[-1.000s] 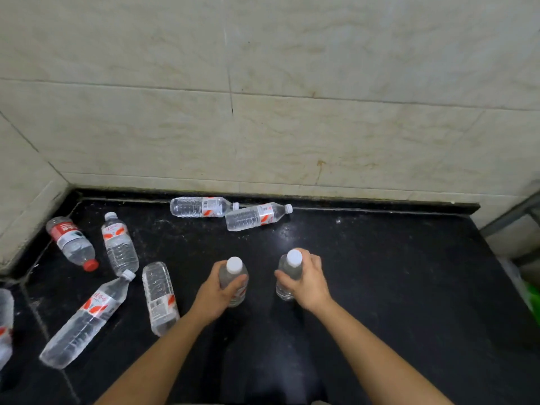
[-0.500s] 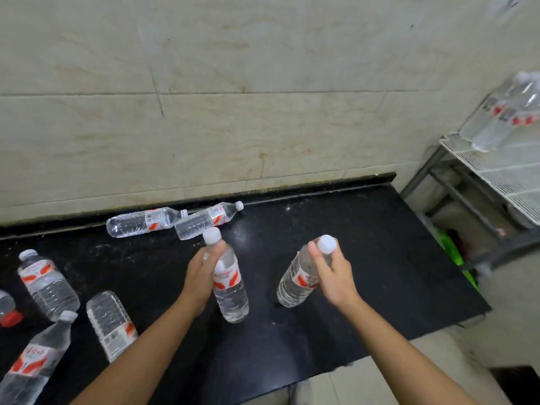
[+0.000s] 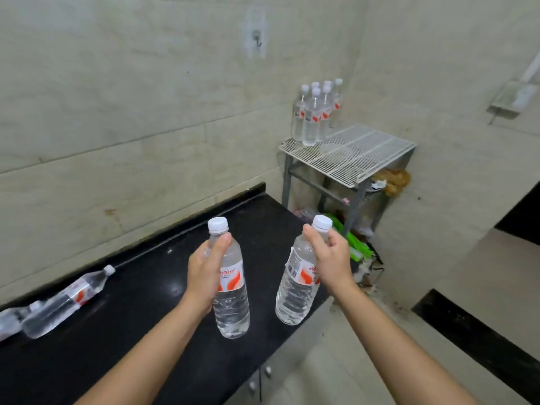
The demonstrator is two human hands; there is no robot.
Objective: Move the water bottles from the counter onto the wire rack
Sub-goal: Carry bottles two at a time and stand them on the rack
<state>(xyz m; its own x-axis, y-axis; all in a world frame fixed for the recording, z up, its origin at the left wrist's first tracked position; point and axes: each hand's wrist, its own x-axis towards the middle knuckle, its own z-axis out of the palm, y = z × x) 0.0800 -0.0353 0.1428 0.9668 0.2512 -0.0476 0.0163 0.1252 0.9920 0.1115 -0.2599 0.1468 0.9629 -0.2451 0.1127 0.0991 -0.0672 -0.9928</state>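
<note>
Head view: left grip (image 3: 204, 273) clasps the left bottle (image 3: 232, 305), right grip (image 3: 331, 258) the right bottle (image 3: 293, 296) (tops poking out above).

Tabletop (image 3: 140, 323): black, polished stone look, glossy, with pale reflections and a few light specks.

Left bottle (image 3: 232, 302), gripped by left hand (image 3: 206, 276): clear thin plastic, smooth at the shoulder, ribbed lower down. White matt plastic cap. Glossy white-and-orange label band.

Right bottle (image 3: 293, 299), gripped by right hand (image 3: 331, 258): same plastic, cap and label.

Lying bottle (image 3: 64, 301): same clear plastic, blurred.

Wire rack (image 3: 350, 156): white-coated wire grid, smooth. Frame legs (image 3: 287, 179): grey metal, dull.

Rack bottles (image 3: 314, 118): clear plastic, white caps.

Wall (image 3: 117, 112): beige veined tile, smooth, low sheen.

Wall hook (image 3: 257, 40): metal, on a clear plastic pad.
</note>
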